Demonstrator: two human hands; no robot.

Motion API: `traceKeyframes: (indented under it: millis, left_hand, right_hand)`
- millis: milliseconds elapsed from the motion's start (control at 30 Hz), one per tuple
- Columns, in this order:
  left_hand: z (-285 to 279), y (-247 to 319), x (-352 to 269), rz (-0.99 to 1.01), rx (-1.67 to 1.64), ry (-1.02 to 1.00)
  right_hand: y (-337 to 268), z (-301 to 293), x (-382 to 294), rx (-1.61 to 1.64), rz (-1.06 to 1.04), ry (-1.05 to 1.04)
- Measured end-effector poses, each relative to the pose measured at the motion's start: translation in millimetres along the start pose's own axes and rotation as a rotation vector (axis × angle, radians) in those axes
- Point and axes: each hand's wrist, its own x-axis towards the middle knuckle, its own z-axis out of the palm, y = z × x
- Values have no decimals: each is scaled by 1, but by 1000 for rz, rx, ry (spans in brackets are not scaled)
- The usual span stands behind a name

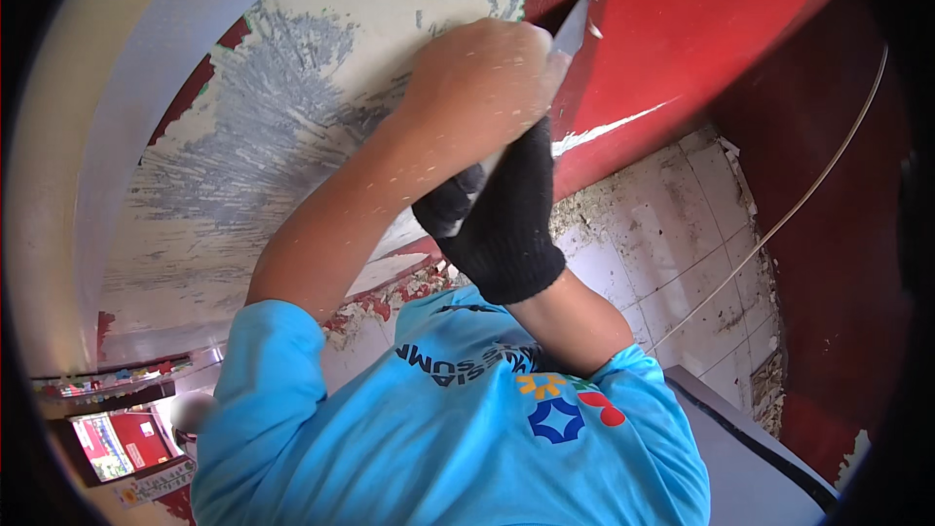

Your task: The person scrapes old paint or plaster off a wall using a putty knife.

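Observation:
A flat-bladed scraper (573, 29) lies slanted against the wall, its metal blade touching or close to the red paint (643, 36). My left hand (489, 66), bare and dusted with pale flakes, is closed around the tool near the blade. Below it, my right hand (504, 212) in a black knitted glove grips the pale handle (482, 186). The left forearm crosses in front, so part of the handle and glove is hidden. Left of the hands, a broad scraped patch (285, 109) shows off-white and grey, with ragged red edges. A small loose chip (596, 32) is beside the blade.
Paint debris (584, 208) litters the white tiled floor (657, 234). A thin pale cable (803, 201) curves along the right. At lower right stands a grey flat-topped object (738, 446) with a black edge. A blurred person's head (193, 413) appears near an opening (120, 446) at lower left.

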Motion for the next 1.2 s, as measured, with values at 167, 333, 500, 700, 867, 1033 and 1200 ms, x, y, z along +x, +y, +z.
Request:
traceKeyframes:
  millis: [167,333,500,700,867,1033,1200]
  left_hand:
    - [-8,7,-35,-30,69,-59]
    - [22,-20,-72,-326,-224,-188]
    - [43,-18,-71,-479,-450,-262]
    - [93,-24,-68,-262,-370,-63]
    - [102,-19,-60,-279,-342,-147]
    - [102,-18,-58,-268,-230,-233]
    - [98,-17,-50,-260,-197,-305]
  right_hand:
    - [5,-13,-29,-64,184,30]
    - [24,-49,-34,-625,165,274]
    - [12,-86,-37,-1022,-206,117]
    - [-15,-114,-30,-390,246,414]
    - [-15,-125,-37,-387,113,273]
    - [-11,-119,-40,-175,193,250]
    - [-11,-114,-38,-104,203,262]
